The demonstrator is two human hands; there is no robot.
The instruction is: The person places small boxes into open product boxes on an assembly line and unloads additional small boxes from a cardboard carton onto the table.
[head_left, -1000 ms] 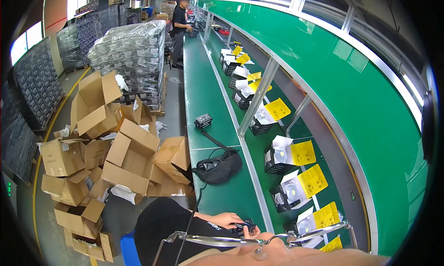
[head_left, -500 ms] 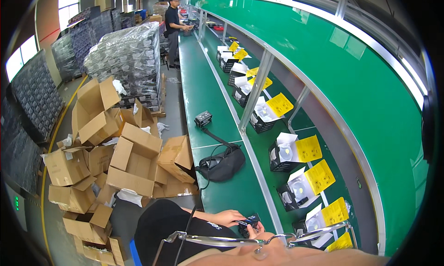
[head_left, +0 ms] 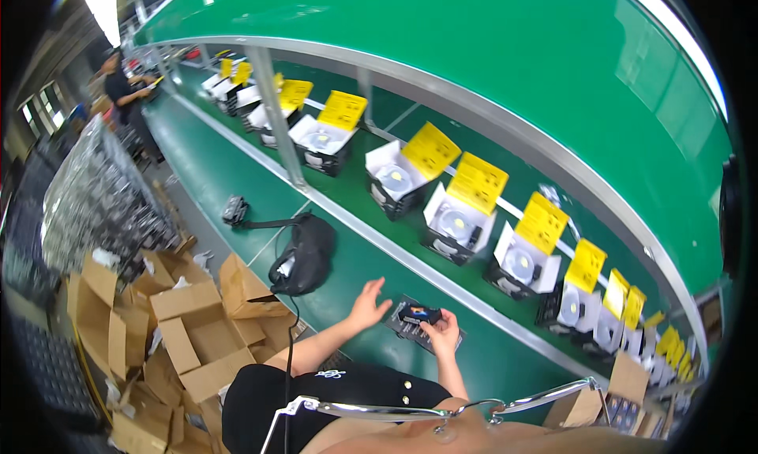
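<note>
View: we now look further right, so the row of open boxes (head_left: 458,221) with yellow cards fills the middle.
Left hand (head_left: 365,305): we lift it off the small black device (head_left: 419,315), fingers spread above the table (head_left: 237,178).
Right hand (head_left: 444,333): its grip now holds the device alone.

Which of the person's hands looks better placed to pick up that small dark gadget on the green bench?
The right hand, probably: its fingers already rest on the small dark gadget, while the left hand hovers open beside it, touching nothing.
</note>
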